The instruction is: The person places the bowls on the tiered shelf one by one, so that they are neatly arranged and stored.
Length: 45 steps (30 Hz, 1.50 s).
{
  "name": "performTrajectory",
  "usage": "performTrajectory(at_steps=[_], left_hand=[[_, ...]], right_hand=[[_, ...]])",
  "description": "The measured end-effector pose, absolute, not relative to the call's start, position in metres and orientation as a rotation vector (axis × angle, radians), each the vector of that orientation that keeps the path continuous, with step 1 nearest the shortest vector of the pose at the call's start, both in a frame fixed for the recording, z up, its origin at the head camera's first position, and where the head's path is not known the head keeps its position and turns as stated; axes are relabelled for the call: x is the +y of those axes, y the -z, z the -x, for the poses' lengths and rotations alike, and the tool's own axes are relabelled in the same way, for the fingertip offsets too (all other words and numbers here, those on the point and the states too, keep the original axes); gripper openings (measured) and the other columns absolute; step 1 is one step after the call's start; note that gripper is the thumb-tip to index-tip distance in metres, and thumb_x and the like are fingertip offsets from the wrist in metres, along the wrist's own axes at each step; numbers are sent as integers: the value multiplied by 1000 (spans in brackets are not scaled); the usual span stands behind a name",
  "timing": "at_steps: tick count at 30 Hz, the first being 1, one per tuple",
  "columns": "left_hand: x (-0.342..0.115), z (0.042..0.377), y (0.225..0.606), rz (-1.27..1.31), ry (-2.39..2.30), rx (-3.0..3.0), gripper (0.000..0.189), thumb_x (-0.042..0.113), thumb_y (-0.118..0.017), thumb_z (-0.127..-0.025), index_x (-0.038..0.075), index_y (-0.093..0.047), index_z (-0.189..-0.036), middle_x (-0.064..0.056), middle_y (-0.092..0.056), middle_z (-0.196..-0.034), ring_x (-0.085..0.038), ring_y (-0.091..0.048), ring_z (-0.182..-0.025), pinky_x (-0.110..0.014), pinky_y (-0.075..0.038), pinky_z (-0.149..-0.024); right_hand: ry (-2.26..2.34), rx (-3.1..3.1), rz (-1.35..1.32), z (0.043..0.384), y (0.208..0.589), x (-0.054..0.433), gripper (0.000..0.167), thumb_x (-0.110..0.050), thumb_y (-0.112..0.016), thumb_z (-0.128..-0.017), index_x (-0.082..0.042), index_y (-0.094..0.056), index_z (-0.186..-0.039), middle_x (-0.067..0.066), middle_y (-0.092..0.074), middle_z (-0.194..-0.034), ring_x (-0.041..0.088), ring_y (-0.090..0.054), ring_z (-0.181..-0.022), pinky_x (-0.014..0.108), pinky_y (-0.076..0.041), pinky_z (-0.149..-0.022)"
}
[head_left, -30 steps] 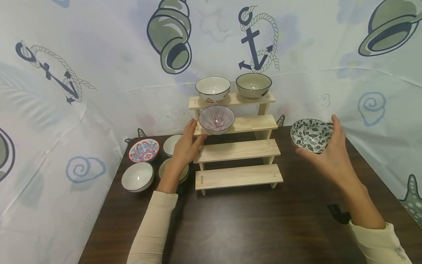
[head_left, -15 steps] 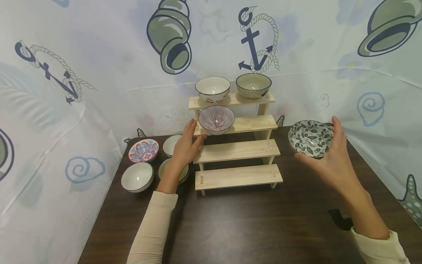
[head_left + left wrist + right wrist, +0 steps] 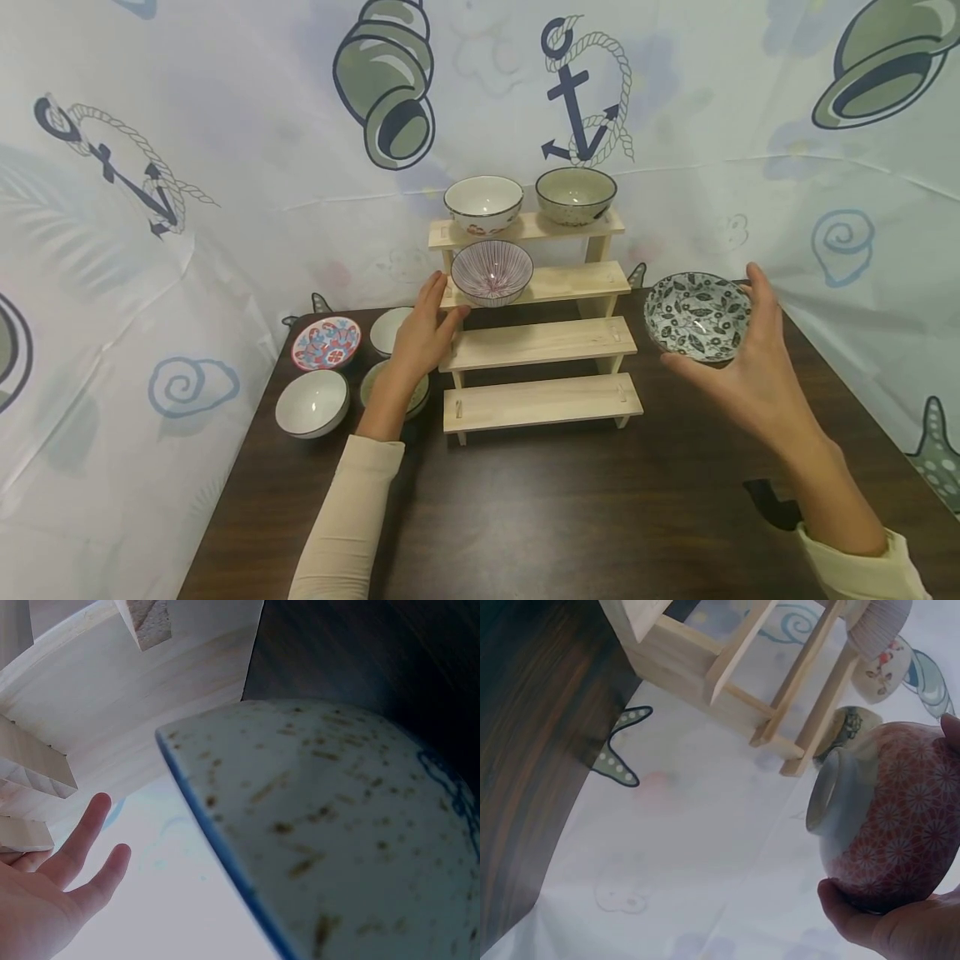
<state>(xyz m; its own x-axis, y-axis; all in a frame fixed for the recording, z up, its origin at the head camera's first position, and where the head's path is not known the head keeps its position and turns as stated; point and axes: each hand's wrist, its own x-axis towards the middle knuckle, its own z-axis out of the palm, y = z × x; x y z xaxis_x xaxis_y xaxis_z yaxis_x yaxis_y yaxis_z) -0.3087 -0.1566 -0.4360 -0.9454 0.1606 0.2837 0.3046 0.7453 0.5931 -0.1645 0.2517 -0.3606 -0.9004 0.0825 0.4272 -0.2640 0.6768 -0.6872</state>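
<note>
The left sleeve (image 3: 348, 517) is long, light cream-beige and plain, fairly close-fitting, with fine crosswise creases along its length and a straight-edged cuff (image 3: 380, 452). The right sleeve (image 3: 862, 567) is pale cream with a yellowish cast, visible over a short length only. Left hand (image 3: 423, 337) and right hand (image 3: 757, 375) are bare, each sleeve stopping short of the wrist.

- We lose much of the green bowl (image 3: 421, 397), near the table's (image 3: 562, 508) left edge, behind the left arm (image 3: 384, 414).
- The left hand (image 3: 424, 335) hides part of the rear white bowl (image 3: 388, 330) from us.
- We cannot tell whether that hand touches the stand (image 3: 543, 402).
- In the right wrist view we find the leaf-patterned bowl (image 3: 696, 317) and right hand (image 3: 761, 375) cut off.
- We cannot identify the dark thing (image 3: 772, 504) towards the table's right edge.
</note>
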Motion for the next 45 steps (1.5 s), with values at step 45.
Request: performTrajectory(at_steps=[45], left_hand=[[-158, 307, 435, 382, 988, -2728, 80, 62, -46, -104, 15, -23, -166, -4, -18, -175, -42, -40, -150, -64, -40, -114]], right_hand=[[-1177, -2536, -226, 185, 332, 202, 133, -32, -94, -73, -40, 2, -165, 26, -19, -165, 51, -36, -142, 75, -34, -111]])
